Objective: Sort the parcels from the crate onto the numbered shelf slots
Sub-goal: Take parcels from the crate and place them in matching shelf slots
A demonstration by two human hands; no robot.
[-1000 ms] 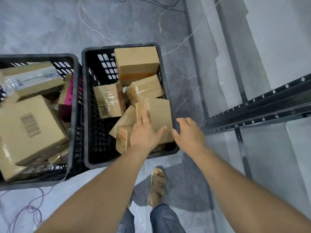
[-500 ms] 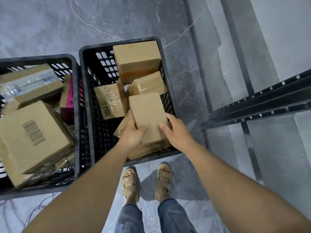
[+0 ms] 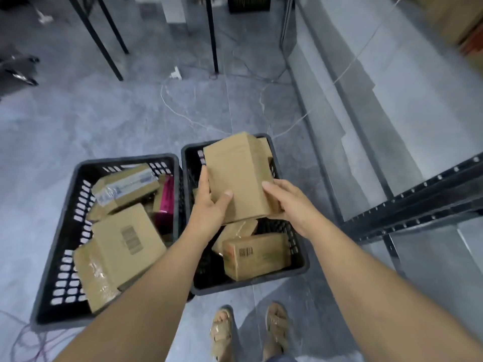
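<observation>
A plain brown cardboard parcel [image 3: 235,173] is held up above the right black crate [image 3: 251,284]. My left hand [image 3: 209,202] grips its left side, thumb across the front. My right hand [image 3: 285,202] grips its lower right edge. Below it in the crate lie a barcoded box [image 3: 257,256] and a taped parcel [image 3: 239,231]; the rest of the crate is hidden behind the lifted parcel. The black metal shelf rail [image 3: 418,205] runs along the right.
A second black crate [image 3: 56,259] on the left holds several parcels, among them a large barcoded box [image 3: 125,246] and a pink box [image 3: 166,198]. Loose cables [image 3: 183,113] lie on the grey floor, black table legs [image 3: 96,37] stand behind. My sandalled feet [image 3: 248,333] are below.
Both hands closed round the brown parcel and raised it out of the right crate. The view tilted up, bringing the far floor and table legs into sight.
</observation>
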